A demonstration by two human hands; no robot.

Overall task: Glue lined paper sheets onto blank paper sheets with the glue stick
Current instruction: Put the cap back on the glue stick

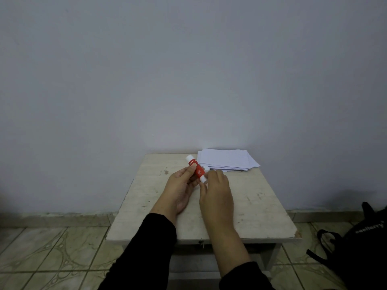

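Observation:
My left hand (181,185) grips a glue stick (196,169) with a red body and white ends, tilted above the middle of the small table (261,210). The fingertips of my right hand (215,191) pinch the stick's lower white end. A small white round piece (207,168) shows just right of the stick; I cannot tell what it is. A loose stack of white paper sheets (228,160) lies at the table's back right corner, just beyond my right hand. Faint lines show on the top sheet.
The worn, pale table stands against a plain wall (188,80). A tiled floor (52,248) lies around it. A black bag (362,243) with straps sits on the floor at the right.

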